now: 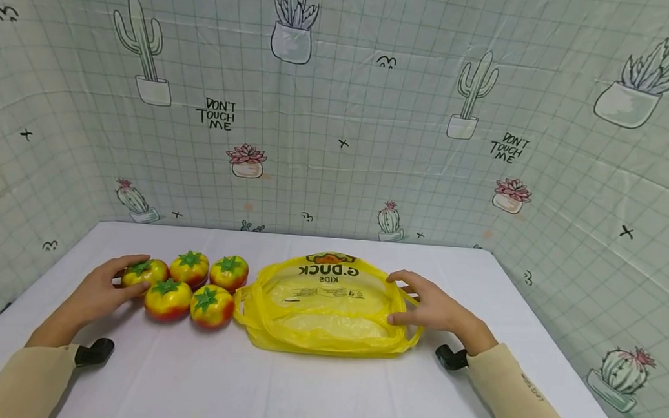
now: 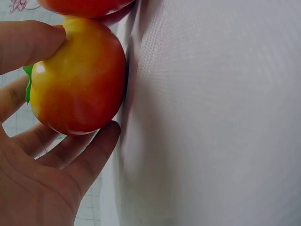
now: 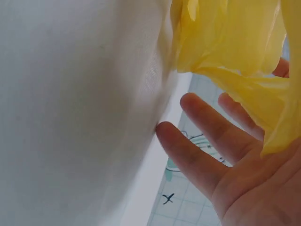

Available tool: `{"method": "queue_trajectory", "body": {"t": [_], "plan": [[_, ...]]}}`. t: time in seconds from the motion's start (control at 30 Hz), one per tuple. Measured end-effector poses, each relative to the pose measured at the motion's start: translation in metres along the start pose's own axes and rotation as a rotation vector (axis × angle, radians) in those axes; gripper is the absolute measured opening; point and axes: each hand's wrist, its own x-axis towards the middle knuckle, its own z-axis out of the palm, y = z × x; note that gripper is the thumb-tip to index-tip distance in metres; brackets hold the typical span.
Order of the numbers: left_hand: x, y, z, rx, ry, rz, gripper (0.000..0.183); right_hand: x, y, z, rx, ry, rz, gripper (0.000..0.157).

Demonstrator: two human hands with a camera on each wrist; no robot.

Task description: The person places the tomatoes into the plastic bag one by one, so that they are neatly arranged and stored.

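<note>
My L hand (image 1: 103, 287) is round the leftmost fruit (image 1: 154, 273): thumb on one side, fingers curled against the other, a loose pinch. That fruit sits on the white table (image 1: 298, 394), far L end of the cluster, L of the yellow bag (image 1: 325, 344); the other four fruits (image 1: 213, 308) bunch just beside it, to its R & nearer. My R hand (image 1: 428, 306) is spread at the bag's R end, R handle (image 1: 416, 335) looped over it, thumb & index apart at the rim.

Handling, my guess: fruit's prob. light, hollow plastic, stiff skin, glossy so a bit slippery, not v. fragile. Best hold = round the fat sides, thumb opp. fingers, below the leaf cap (image 1: 142, 265); wouldn't pull on the leaf. Bag's thin film, v. light, floppy, prob. tears or folds shut if yanked; best held by the rim or handles, R & L handle (image 1: 242, 306).

Orientation: fruit's upright, leaf cap up; looks squat & roundish, so can't tell a clear long axis. Bag's long axis runs L–R approx. parallel to the table's far edge, handles at either end, mouth gaping up & slightly near.
</note>
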Motion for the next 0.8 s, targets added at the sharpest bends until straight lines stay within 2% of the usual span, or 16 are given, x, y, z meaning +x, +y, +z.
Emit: {"method": "queue_trajectory", "body": {"t": [0.23,0.43,0.8], "plan": [[0.0012,-0.0001,0.0003,0.009,0.004,-0.005,0.061,0.0002,-0.0011,-0.0003,-0.039,0.008,-0.019,0.066],[0.0015,0.0008,0.0004,0.010,0.003,-0.004,0.061,0.0008,-0.0015,-0.0002,-0.051,-0.036,0.021,0.076],[0.0011,0.0020,-0.0008,-0.001,0.033,-0.004,0.061,0.0012,-0.0007,-0.0020,-0.070,-0.048,0.009,0.090]]}}
